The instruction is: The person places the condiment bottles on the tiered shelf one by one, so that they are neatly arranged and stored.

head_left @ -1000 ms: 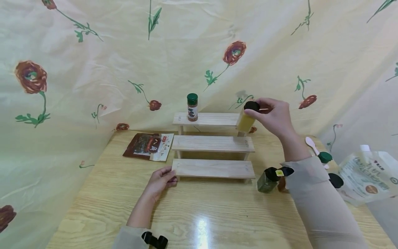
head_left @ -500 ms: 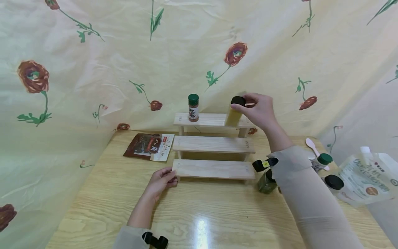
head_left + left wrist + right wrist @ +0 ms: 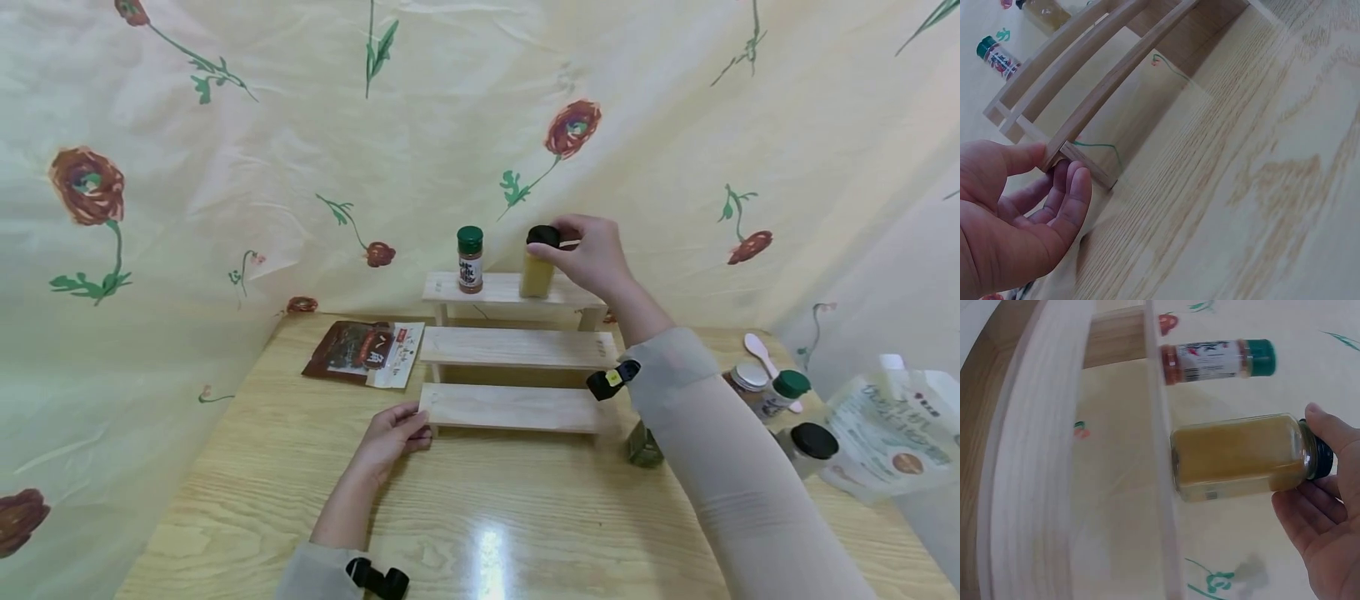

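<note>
At the far shelf point(image 3: 498, 287), the right hand point(image 3: 596, 256) is pinching a yellow jar point(image 3: 536, 277) by its cap point(image 3: 543, 235); near left, the left hand point(image 3: 388, 437) is pinching the near shelf point(image 3: 517, 407).

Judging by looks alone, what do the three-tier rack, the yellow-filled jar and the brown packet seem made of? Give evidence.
Rack: pale wood, apparently unvarnished, with visible grain. Jar: smooth, clear glass, or perhaps hard plastic, with see-through walls and shiny edges. Packet: probably plastic film, being thin, flat and printed; its finish is unclear.
</note>
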A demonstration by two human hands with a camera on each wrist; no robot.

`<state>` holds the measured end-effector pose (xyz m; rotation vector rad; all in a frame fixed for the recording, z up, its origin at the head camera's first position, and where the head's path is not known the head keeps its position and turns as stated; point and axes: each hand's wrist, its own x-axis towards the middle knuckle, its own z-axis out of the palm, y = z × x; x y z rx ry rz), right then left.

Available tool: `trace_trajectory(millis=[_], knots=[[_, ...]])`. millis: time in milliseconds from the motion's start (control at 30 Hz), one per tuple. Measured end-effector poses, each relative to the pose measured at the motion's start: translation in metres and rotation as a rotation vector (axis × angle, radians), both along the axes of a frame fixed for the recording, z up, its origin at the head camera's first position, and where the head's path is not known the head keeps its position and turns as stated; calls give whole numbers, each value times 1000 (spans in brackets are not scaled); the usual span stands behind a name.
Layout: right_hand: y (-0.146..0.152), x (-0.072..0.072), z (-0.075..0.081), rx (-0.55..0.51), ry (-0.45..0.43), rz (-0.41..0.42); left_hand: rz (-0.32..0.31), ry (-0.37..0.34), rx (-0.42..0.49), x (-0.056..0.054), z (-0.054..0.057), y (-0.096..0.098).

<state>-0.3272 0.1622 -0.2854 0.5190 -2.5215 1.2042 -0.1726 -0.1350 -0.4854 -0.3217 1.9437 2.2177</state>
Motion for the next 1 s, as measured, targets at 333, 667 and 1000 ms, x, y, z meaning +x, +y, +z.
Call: trace_trajectory(millis=[333, 667, 1000], knots=[[-11, -5, -5, 20, -16, -23, -12, -1, 12, 0, -4, -1], [-11, -4, -11, -21, 6, 39, -15, 1, 24, -2, -4, -3], [5, 4, -33, -87, -92, 75, -9, -7, 17, -1, -3, -3]])
